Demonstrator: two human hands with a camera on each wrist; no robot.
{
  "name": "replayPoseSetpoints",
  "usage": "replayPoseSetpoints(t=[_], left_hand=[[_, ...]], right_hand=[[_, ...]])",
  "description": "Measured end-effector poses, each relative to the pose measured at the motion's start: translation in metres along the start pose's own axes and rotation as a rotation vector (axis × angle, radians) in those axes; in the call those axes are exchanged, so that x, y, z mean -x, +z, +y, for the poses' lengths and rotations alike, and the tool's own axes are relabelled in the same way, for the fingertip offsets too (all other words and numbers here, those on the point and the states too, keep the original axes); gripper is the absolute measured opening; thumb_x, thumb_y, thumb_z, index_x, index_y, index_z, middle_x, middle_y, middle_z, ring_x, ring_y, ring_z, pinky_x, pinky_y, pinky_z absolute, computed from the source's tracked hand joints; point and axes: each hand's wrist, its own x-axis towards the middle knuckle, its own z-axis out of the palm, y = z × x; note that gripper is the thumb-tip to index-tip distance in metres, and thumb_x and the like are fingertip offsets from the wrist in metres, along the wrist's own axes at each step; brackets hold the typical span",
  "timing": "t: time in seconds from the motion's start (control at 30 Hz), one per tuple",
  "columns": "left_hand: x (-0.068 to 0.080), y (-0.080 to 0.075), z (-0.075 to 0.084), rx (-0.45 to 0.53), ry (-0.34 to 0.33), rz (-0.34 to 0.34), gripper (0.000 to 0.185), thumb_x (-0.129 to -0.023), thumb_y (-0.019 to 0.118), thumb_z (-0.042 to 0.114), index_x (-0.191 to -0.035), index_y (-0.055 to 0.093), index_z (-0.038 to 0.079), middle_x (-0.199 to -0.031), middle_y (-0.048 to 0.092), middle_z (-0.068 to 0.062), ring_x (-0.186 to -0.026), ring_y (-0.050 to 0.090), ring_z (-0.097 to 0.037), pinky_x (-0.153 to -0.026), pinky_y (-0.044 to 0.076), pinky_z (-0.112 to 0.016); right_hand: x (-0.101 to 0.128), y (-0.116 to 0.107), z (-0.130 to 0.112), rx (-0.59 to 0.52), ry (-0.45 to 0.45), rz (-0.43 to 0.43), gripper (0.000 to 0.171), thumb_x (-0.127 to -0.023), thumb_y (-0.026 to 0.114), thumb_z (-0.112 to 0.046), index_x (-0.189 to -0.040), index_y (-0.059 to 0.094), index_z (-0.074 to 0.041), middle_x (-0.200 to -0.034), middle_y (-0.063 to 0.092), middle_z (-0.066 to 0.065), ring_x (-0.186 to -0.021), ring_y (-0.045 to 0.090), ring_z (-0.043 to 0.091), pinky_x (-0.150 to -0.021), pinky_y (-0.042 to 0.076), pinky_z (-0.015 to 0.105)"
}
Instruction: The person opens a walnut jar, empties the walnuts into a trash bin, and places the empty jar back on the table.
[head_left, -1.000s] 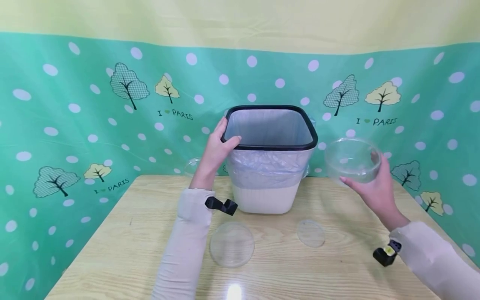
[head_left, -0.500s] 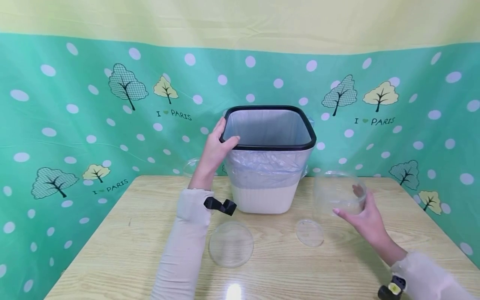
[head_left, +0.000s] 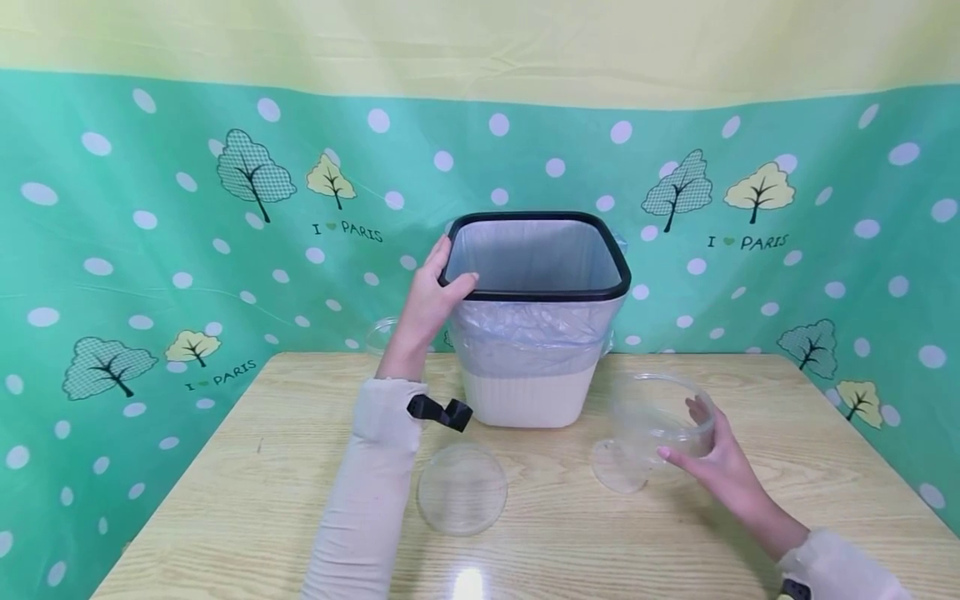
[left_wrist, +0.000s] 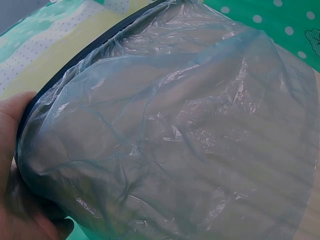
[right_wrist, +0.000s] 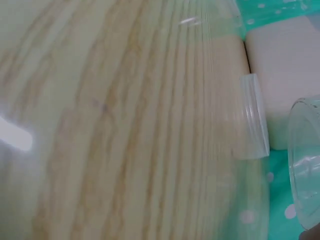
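My right hand (head_left: 720,462) curls round the clear container (head_left: 660,414), which sits low over the surface (head_left: 675,533), just beside the small round lid (head_left: 619,467). I'd set it down level and free of that lid, letting go only once the base rests flat. My left hand (head_left: 431,300) grips the black rim of the lined bin (head_left: 536,321); best to hold it steady. The larger lid (head_left: 462,488) lies nearer me

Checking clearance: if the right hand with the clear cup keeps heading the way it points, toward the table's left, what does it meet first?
Likely the small clear lid on the table: the right hand holds the clear cup right beside or just over it. Depth is unclear.
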Motion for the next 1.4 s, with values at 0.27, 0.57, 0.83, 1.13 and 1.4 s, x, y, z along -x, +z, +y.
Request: replayPoseSetpoints(t=[0.27, 0.57, 0.83, 1.13, 1.4], left_hand=[[0.002, -0.001, 0.002, -0.011, -0.001, 0.004, 0.078, -0.086, 0.059, 0.023, -0.150, 0.016, 0.007, -0.158, 0.010, -0.001, -0.143, 0.005, -0.009, -0.115, 0.010, -0.029], [0.003, -0.001, 0.002, -0.010, 0.015, -0.007, 0.078, -0.086, 0.059, 0.021, -0.150, 0.016, 0.006, -0.158, 0.010, -0.003, -0.143, 0.005, -0.010, -0.115, 0.011, -0.030], [0.002, -0.001, 0.001, -0.006, 0.015, -0.002, 0.079, -0.086, 0.058, 0.021, -0.150, 0.016, 0.006, -0.158, 0.010, -0.002, -0.143, 0.005, -0.010, -0.115, 0.012, -0.030], [0.006, -0.003, 0.010, 0.003, -0.035, -0.016, 0.075, -0.088, 0.057, 0.016, -0.149, 0.015, 0.004, -0.158, 0.009, -0.004, -0.144, 0.005, -0.013, -0.116, 0.011, -0.031], [0.021, 0.000, 0.034, -0.008, -0.041, -0.024, 0.073, -0.089, 0.053, 0.014, -0.149, 0.015, 0.002, -0.158, 0.009, -0.008, -0.144, 0.004, -0.016, -0.116, 0.011, -0.032]], right_hand=[[-0.002, -0.006, 0.013, -0.003, 0.109, -0.007, 0.107, -0.084, 0.070, -0.020, -0.148, -0.014, -0.003, -0.152, 0.003, 0.032, -0.134, 0.009, 0.056, -0.103, 0.018, 0.067], [-0.007, -0.009, 0.020, 0.011, 0.228, 0.008, 0.107, -0.086, 0.068, -0.030, -0.146, -0.015, 0.004, -0.150, 0.003, 0.034, -0.133, 0.011, 0.056, -0.105, 0.015, 0.066], [-0.019, -0.011, 0.024, 0.009, 0.323, 0.002, 0.113, -0.084, 0.069, -0.037, -0.145, -0.018, 0.002, -0.152, -0.004, 0.030, -0.136, 0.004, 0.052, -0.108, 0.011, 0.064], [-0.032, -0.007, 0.028, 0.028, 0.351, -0.028, 0.118, -0.081, 0.073, -0.035, -0.145, -0.021, 0.000, -0.153, -0.008, 0.029, -0.137, 0.001, 0.052, -0.109, 0.009, 0.063], [-0.037, -0.008, 0.033, 0.020, 0.329, -0.057, 0.119, -0.082, 0.072, -0.033, -0.144, -0.024, 0.000, -0.151, -0.013, 0.030, -0.137, -0.005, 0.051, -0.110, 0.005, 0.061]])
